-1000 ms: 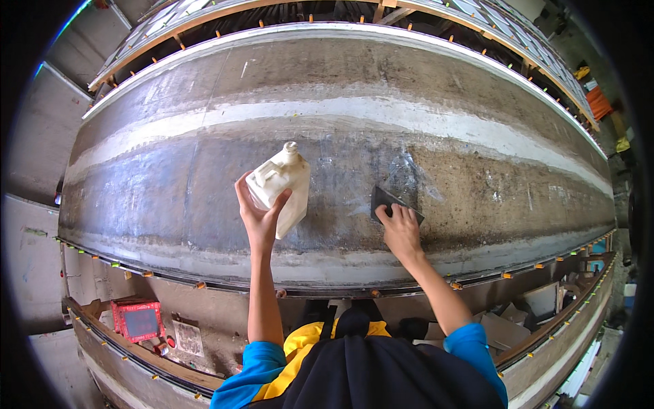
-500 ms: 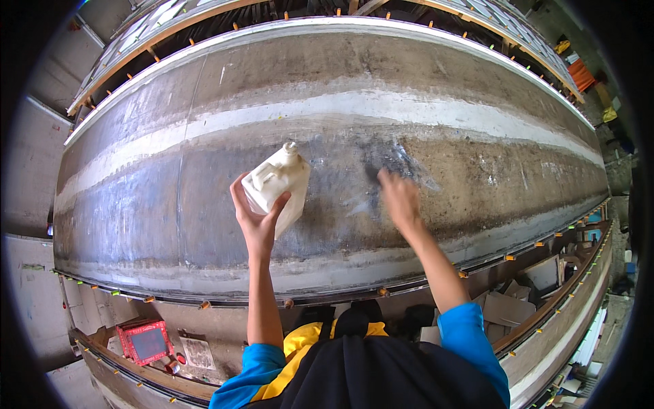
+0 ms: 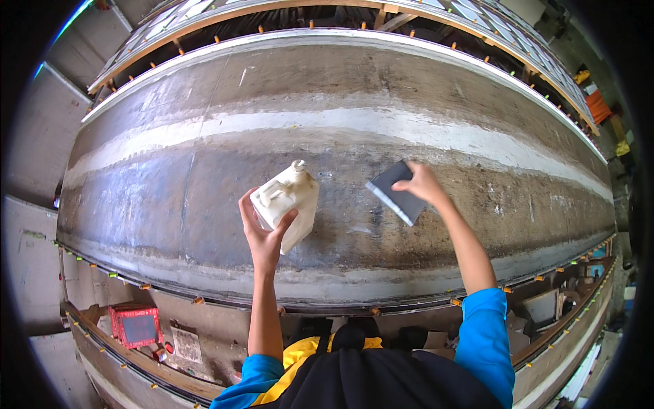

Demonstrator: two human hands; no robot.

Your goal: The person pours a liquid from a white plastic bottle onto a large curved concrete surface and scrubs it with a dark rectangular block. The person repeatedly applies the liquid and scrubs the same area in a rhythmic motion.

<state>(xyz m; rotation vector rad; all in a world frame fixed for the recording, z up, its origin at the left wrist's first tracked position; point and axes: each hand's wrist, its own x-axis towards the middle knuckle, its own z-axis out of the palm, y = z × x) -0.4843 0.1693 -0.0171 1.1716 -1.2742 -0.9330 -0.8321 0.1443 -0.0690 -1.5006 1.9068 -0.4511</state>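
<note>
A long worktable [image 3: 306,75] spans the scene from left to right, its worn grey-brown top crossed lengthwise by a broad whitish stripe [image 3: 272,119], with a paler band along the near edge. Past its far edge stands a timber frame [image 3: 398,20] bearing rows of pale panels. A second long table [image 3: 579,354] runs along the near side, and the person stands between the two tables in a dark garment [image 3: 381,378] with yellow parts and blue sleeves [image 3: 480,334]. A red-rimmed grey panel [image 3: 139,328] lies low at the near left, and an orange cloth [image 3: 599,107] shows at the far right.

Over the middle of the worktable, a little to the left, is an off-white plastic jug [image 3: 293,204], its neck toward the far side. The left hand [image 3: 266,235] is clamped on its near left part, thumb on the right and fingers round the left side. To the right of the jug, well apart from it, is a flat black scraper [image 3: 392,194] with a pale strip along its near left edge. The right hand [image 3: 424,183] pinches its far right part, thumb across the upper face. Seen from above, I cannot tell whether jug or scraper touches the tabletop. Small orange pegs [image 3: 456,301] dot the table's near edge.
</note>
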